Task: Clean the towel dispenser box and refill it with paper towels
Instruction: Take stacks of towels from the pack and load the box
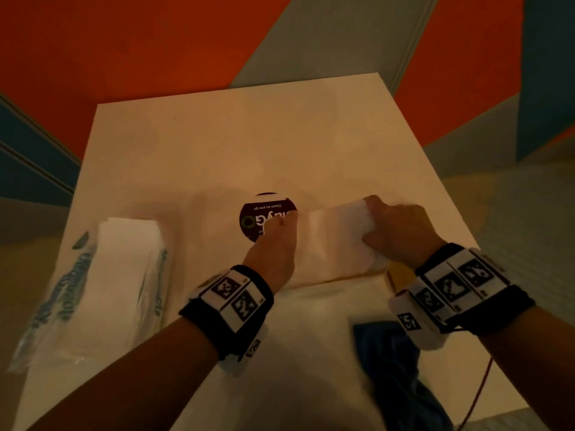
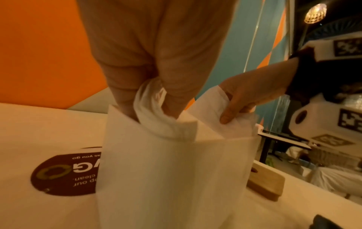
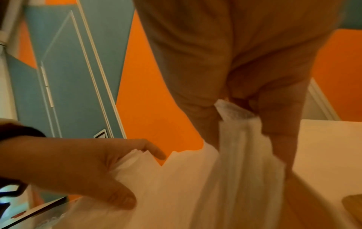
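Observation:
A white stack of folded paper towels (image 1: 329,244) lies across the middle of the white table (image 1: 217,150). My left hand (image 1: 277,228) grips its left end and my right hand (image 1: 370,219) grips its right end, thumbs and fingers curled round the sheets. In the left wrist view the left hand (image 2: 150,111) pinches bunched sheets at the top of the stack (image 2: 172,178), and the right hand (image 2: 239,108) holds the far end. The wooden dispenser box (image 2: 264,184) sits just beyond the stack; only its yellowish corner (image 1: 401,272) shows in the head view. The right wrist view shows the stack (image 3: 186,186).
An opened plastic pack of paper towels (image 1: 102,281) lies at the table's left edge. A blue cloth (image 1: 395,368) is bunched at the near right beside a red cord (image 1: 479,390). A round dark sticker (image 1: 255,219) is on the tabletop behind my left hand.

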